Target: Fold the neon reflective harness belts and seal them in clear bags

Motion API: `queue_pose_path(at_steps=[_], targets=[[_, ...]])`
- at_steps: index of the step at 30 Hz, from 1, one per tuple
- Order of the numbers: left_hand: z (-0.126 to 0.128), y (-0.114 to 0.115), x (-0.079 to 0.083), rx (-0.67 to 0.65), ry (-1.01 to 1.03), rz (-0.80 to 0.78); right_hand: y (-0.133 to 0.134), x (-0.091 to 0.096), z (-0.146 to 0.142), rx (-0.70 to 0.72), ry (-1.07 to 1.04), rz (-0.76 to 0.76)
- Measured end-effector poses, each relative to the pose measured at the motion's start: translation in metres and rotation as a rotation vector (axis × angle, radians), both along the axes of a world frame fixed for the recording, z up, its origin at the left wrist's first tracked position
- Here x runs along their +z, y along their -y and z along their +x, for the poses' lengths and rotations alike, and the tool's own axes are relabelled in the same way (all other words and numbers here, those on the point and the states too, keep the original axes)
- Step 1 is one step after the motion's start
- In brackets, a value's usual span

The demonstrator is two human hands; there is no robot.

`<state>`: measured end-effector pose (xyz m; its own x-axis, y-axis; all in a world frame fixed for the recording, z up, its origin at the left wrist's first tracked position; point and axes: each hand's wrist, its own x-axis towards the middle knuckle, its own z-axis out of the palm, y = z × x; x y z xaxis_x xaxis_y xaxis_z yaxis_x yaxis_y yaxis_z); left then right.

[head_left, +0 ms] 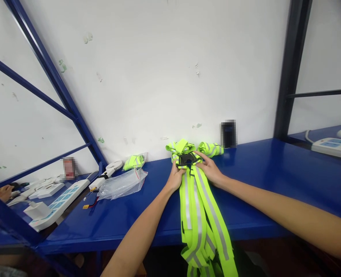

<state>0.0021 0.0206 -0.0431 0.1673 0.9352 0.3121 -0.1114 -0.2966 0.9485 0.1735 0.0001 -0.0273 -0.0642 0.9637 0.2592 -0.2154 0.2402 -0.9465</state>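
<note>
A bundle of neon-yellow reflective safety straps point(198, 204) with silver stripes hangs over the front edge of the blue table. My left hand point(176, 177) grips the bundle's upper part from the left, thumb up beside a black piece point(187, 159) where the straps gather. From the other side, my right hand point(210, 168) is closed on the same part, its fingers partly hidden behind the straps. Just behind my hands lie a folded yellow strap bundle point(182, 146) and a rolled reflective strap point(211, 149) against the wall.
Left on the blue table point(257, 184) lie clear plastic bags point(122, 184), a bagged yellow strap point(134, 162), a small white fan point(114, 166) and wires with yellow connectors point(91, 202). Power strips point(61, 204) sit beyond both frame posts. Another person's hand point(3, 193) shows at far left.
</note>
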Motion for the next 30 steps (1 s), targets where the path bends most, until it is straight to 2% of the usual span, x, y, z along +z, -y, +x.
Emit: queue_pose_path(at_steps=[4, 9, 11, 15, 17, 23, 28, 30], targets=[[0.0, 0.003, 0.002, -0.116, 0.047, -0.164, 0.001, -0.002, 0.001, -0.064, 0.036, 0.047], [-0.001, 0.0, -0.001, -0.209, 0.157, -0.178, -0.001, -0.007, -0.001, -0.071, 0.021, 0.066], [-0.002, -0.003, -0.003, -0.183, 0.134, -0.155, -0.003, -0.01, -0.001, -0.079, 0.019, 0.048], [-0.005, -0.006, -0.005, 0.007, -0.059, -0.02, -0.005, -0.009, -0.002, -0.104, 0.041, 0.034], [-0.005, -0.006, -0.004, 0.049, -0.097, 0.032, -0.003, -0.007, -0.003, -0.107, 0.063, 0.039], [-0.002, -0.002, 0.005, 0.053, -0.052, 0.084, 0.002, -0.003, -0.004, -0.087, 0.08, 0.083], [-0.002, -0.002, 0.005, 0.036, 0.015, 0.019, 0.002, -0.004, -0.007, 0.024, -0.037, -0.133], [-0.002, -0.002, 0.002, -0.022, 0.069, -0.016, 0.002, -0.003, -0.008, 0.013, -0.053, -0.151]])
